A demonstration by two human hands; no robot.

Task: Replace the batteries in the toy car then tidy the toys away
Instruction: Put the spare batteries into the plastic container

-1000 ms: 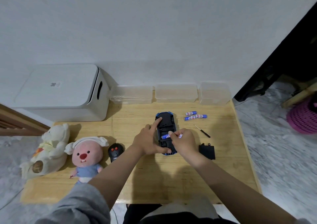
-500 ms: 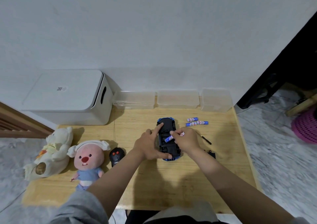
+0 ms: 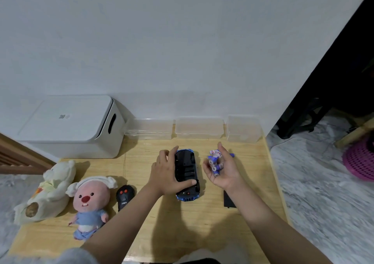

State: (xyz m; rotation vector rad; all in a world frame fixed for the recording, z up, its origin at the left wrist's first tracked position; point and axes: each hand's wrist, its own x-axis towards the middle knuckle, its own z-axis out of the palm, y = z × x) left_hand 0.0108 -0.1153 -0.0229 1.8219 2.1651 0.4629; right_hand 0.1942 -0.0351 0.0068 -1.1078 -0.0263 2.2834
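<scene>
The blue toy car (image 3: pixel 187 175) lies upside down near the middle of the wooden table (image 3: pixel 198 223), its black underside up and its battery bay uncovered. The left hand (image 3: pixel 168 174) grips the car from the left side: the fingers (image 3: pixel 172 154) reach along the far left edge of the chassis, and the thumb (image 3: pixel 187 182) lies across the near part of the underside.

The right hand (image 3: pixel 222 169) is just to the right of the car, palm turned up and lifted off the table. Its fingers are loosely cupped round a small cluster of blue and white batteries (image 3: pixel 215 162) that rest in the palm. Another battery (image 3: pixel 232 155) peeks out from behind that hand on the table.

A black battery cover (image 3: pixel 228 200) lies on the table near the right wrist. Left of the car sits a black remote control (image 3: pixel 125 197) with red buttons, then a pink plush toy (image 3: pixel 91 201) in a blue outfit, then a cream plush toy (image 3: pixel 50 191) at the table's left edge. At the far left stands a white lidded storage box (image 3: pixel 70 126), and three clear plastic containers (image 3: pixel 199 128) line the far edge against the wall.
</scene>
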